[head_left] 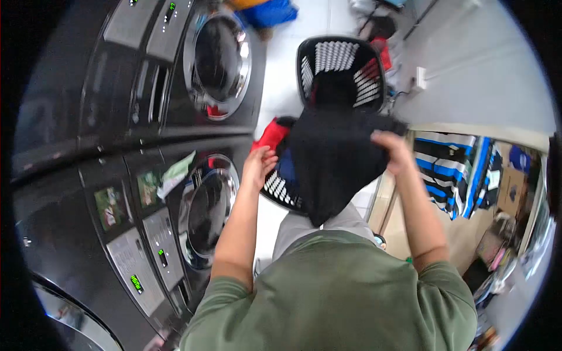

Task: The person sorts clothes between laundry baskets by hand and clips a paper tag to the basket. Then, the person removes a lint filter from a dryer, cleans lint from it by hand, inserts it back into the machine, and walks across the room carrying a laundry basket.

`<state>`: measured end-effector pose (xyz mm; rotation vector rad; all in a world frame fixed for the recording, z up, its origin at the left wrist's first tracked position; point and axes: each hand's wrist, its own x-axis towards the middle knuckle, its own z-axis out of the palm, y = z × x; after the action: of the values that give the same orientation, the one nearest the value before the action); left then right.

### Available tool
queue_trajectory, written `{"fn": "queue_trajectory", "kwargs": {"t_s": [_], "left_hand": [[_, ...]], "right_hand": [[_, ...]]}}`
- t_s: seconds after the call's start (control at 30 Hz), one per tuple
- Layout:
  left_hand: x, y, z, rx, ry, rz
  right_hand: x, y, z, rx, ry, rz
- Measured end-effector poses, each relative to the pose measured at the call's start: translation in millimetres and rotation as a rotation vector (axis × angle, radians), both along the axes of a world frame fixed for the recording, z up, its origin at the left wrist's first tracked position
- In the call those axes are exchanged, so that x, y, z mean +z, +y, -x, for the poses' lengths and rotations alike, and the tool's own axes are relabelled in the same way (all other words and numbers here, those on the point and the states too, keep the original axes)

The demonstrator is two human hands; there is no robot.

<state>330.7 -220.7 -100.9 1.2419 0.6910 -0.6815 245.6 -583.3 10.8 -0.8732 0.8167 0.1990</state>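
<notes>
A black garment (336, 158) hangs spread out in front of me, slightly blurred, over a basket at my feet. My right hand (393, 151) grips its right edge. My left hand (259, 167) is beside a red piece of clothing (271, 136), fingers apart, and nothing shows in its grasp. The near basket (278, 190) has a slotted black-and-white wall and holds red and dark blue clothes; the garment hides most of it. Beyond it stands a second black laundry basket (339, 52) with dark clothing inside.
Front-loading machines (219, 64) with round glass doors line the left side. Striped blue, black and white cloth (445, 167) lies on the right, near a cardboard box (512, 190). A blue bag (272, 13) rests on the white tiled floor (279, 76).
</notes>
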Motion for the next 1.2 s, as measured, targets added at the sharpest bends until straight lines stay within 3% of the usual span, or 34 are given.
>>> {"fn": "queue_trajectory", "kwargs": {"t_s": [0.03, 0.07, 0.13, 0.2, 0.27, 0.37, 0.4, 0.5, 0.57, 0.6, 0.63, 0.67, 0.7, 0.73, 0.77, 0.83, 0.87, 0.9, 1.0, 1.1, 1.13, 1.17, 1.2], "left_hand": [[-41, 17, 10, 0.106, 0.051, -0.087], [-87, 33, 23, 0.200, 0.096, -0.170], [-155, 43, 52, 0.148, 0.205, -0.271], [-241, 53, 89, -0.031, 0.215, -0.270], [-288, 19, 111, -0.253, 0.082, -0.944], [-333, -10, 111, -0.052, 0.058, -0.745], [-351, -27, 112, 0.016, -0.110, -0.970], [-378, -45, 103, 0.269, 0.123, -0.694], [-407, -27, 114, 0.305, 0.174, -0.332], [-354, -45, 101, 0.074, 0.093, -0.528], [-327, -54, 101, -0.138, -0.071, -0.535], [-287, -59, 105, -0.439, -0.611, -0.692], [-261, -68, 118, -0.510, -0.728, -0.529], [-213, -74, 131, -0.553, -0.684, -0.303], [-175, -75, 143, -0.574, -0.768, -0.097], [-98, -65, 158, -0.671, -0.726, 0.036], [-79, -55, 170, -0.629, -0.719, 0.083], [-65, -47, 175, -0.584, -0.712, 0.130], [4, -31, 149, -0.883, -0.291, 0.158], [23, -20, 154, -1.089, -0.644, 0.088], [27, -18, 154, -1.153, -0.773, 0.063], [37, -17, 143, -0.871, -0.989, 0.077], [50, -16, 129, -0.905, -1.096, -0.005]], "right_hand": [[-11, -20, -29, -0.004, -0.012, -0.067], [-16, -35, -54, 0.020, -0.036, 0.076], [-34, -60, -98, -0.007, -0.166, 0.321], [-79, -97, -131, -0.084, -0.315, 0.335], [-118, -114, -152, -0.140, -0.483, 0.277], [-170, -119, -160, -0.031, -0.520, 0.261], [-193, -122, -160, -0.029, -0.456, 0.305], [-269, -112, -153, 0.014, -0.212, 0.481], [-326, -123, -120, 0.457, 0.093, 1.120], [-348, -132, -104, 0.749, 0.249, 1.387], [-333, -108, -92, 0.788, 0.049, 1.417], [-307, -72, -74, 0.819, -0.155, 1.443], [-285, -37, -61, 0.908, -0.277, 1.283], [-262, -1, -46, 0.991, -0.388, 1.115], [-234, 32, -37, 1.301, -0.456, 1.086], [-220, 67, -9, 1.417, -0.962, 1.042], [-195, 79, 4, 1.528, -0.891, 0.884], [-182, 82, 16, 1.836, -0.768, 0.678], [-151, 80, 55, 1.511, -0.710, 0.637], [-106, 88, 65, 1.145, -0.684, 0.463], [-100, 94, 67, 1.216, -0.647, 0.520], [-96, 102, 70, 1.284, -0.606, 0.580], [-93, 105, 75, 1.352, -0.559, 0.639]]}}
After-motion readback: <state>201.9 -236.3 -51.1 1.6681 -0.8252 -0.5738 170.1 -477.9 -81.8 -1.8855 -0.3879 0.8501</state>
